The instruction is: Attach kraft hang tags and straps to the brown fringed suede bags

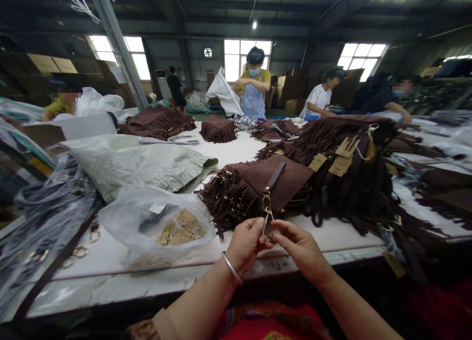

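We have both our hands in front of us at the near edge of the white table [236,148], just below a brown fringed bag [295,178] that lies on top of a stack, its flap side up. A dark strap [276,175] lies on the flap and ends in a gold clasp [266,203], and a white string [269,221] runs from that clasp down to our fingers. Our left hand [245,244] has thumb and forefinger pinched together on the string; our right hand [304,246] has its fingertips closed in on it from the other side (something small and tan shows between them, but we cannot tell what). The likeliest trouble, we judge, is the thin string: if either pinch slackened, it could slide back out of the clasp, and if we pulled too hard it could snap or kink. Tugging might also drag the strap askew, or tip the soft, uneven stack toward us, since nothing braces it at the front. The fringe hangs close by and could snag in the clasp. On our left, the open clear bag [125,219] of tan tags [180,229] sits near our forearm, so a careless elbow could spill or tangle their strings.
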Motion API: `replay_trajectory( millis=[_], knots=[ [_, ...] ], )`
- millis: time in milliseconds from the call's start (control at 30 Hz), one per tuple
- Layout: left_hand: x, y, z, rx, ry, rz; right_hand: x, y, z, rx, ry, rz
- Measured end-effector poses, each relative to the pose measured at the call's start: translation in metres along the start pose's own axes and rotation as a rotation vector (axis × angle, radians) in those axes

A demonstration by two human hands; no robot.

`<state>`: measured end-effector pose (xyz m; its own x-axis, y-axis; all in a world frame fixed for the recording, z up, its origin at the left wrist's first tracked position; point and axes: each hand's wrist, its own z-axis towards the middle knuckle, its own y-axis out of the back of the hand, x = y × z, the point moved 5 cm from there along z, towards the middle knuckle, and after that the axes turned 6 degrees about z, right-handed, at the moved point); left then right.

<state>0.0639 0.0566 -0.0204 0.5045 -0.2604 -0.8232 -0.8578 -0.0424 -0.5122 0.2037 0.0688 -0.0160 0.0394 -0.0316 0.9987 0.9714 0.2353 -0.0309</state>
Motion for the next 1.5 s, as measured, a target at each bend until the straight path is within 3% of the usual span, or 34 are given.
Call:
replay_trajectory(
  millis=[167,400,733,1133,1233,1367,1433,1500],
  knots=[
    [-0.001,0.006,-0.003,-0.099,0.021,0.08,-0.015,0.003,-0.008,0.017,-0.119,0.215],
    [0.007,0.013,-0.012,-0.139,0.021,0.11,-0.011,0.003,-0.003,-0.021,-0.088,-0.021],
    [0.009,0.014,-0.018,-0.172,-0.075,0.38,0.006,-0.018,0.016,-0.016,-0.148,0.049],
    [0.001,0.016,-0.023,-0.201,-0.215,0.473,0.005,-0.013,0.014,-0.072,-0.094,-0.056],
    [-0.001,0.013,-0.021,-0.16,-0.22,0.33,0.008,-0.017,0.013,-0.073,-0.082,-0.066],
    [-0.005,0.004,-0.018,-0.005,-0.154,0.037,0.012,-0.019,0.007,-0.002,-0.078,-0.045],
    [-0.01,0.002,-0.018,0.066,-0.128,0.008,0.014,-0.014,0.005,0.047,-0.068,-0.037],
    [-0.016,0.004,-0.018,0.102,-0.147,0.128,0.014,-0.006,0.004,0.062,-0.051,-0.044]
  ],
)
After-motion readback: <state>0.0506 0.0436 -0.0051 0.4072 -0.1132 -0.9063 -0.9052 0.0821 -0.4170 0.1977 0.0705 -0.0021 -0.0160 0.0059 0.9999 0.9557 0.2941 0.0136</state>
